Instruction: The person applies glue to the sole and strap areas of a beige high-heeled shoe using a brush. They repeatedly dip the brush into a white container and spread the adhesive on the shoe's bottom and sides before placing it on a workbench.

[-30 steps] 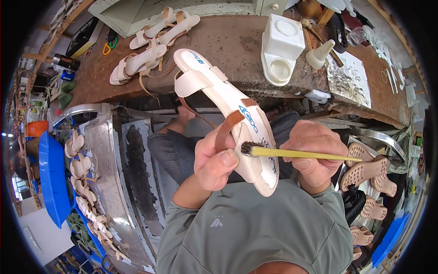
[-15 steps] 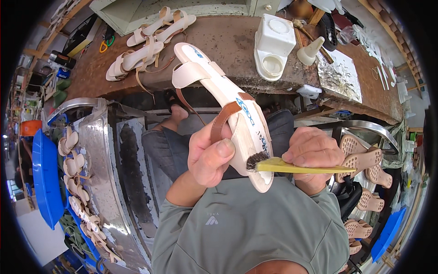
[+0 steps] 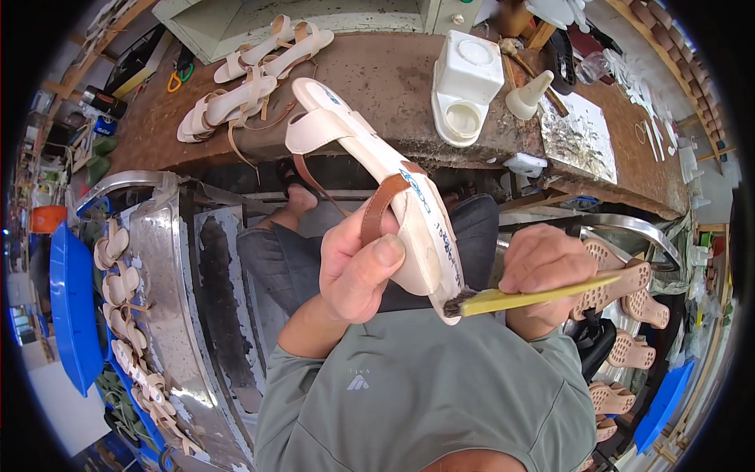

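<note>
In the middle, my left hand is closed round a cream sandal at its brown back strap. The thumb presses on the sandal's side, and the sandal tilts with one end up and left, the other down near my shirt. Blue and dark markings run along its pale long face. My right hand grips a brush by its flat yellow handle. The brush's dark bristles touch the sandal's lower end. Part of the right hand's fingers is hidden behind the handle.
On the brown workbench ahead lie more strappy sandals, a white container with a round cup and a cream cone-shaped piece. Sandals line a rack at left; beige heeled soles sit at right. Blue trays flank both sides.
The brush has moved down and slightly right along the sandal to its lower end, and its handle now slants upward to the right. The left hand keeps its hold on the sandal.
</note>
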`<state>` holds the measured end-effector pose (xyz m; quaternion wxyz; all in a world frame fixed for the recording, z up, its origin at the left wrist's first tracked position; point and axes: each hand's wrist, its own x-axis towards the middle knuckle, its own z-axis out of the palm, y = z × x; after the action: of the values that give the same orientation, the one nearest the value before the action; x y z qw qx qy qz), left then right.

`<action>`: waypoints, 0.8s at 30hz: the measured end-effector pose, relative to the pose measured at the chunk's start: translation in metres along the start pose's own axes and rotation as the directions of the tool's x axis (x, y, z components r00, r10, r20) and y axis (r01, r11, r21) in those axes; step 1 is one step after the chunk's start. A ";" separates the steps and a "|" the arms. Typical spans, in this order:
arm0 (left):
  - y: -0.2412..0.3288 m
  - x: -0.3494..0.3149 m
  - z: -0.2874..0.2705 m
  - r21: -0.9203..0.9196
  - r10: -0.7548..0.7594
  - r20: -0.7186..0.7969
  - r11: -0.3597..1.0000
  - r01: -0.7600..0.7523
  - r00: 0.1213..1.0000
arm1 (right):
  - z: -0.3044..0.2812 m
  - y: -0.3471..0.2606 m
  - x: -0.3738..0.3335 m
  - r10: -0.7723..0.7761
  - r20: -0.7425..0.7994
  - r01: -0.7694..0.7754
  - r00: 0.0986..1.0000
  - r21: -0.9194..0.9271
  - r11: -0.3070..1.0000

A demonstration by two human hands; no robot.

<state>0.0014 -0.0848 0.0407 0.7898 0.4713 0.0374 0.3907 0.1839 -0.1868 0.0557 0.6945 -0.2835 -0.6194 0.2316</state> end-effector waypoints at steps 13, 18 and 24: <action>0.001 -0.001 -0.004 0.188 0.144 -0.004 0.972 -0.141 0.990 | -0.009 0.019 0.013 -0.164 0.157 0.158 0.974 0.049 0.986; 0.000 0.002 -0.006 0.509 0.357 0.147 0.772 -0.380 0.922 | -0.003 0.016 0.027 0.187 -0.077 -0.181 0.979 0.080 0.980; 0.001 0.003 -0.006 0.687 0.469 0.241 0.536 -0.491 0.850 | 0.000 0.014 0.046 0.206 -0.092 -0.209 0.974 -0.024 0.978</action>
<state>0.0006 -0.0778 0.0387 0.3990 0.7413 0.0477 0.5375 0.1905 -0.1455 0.0791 0.6887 -0.3681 -0.5586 0.2795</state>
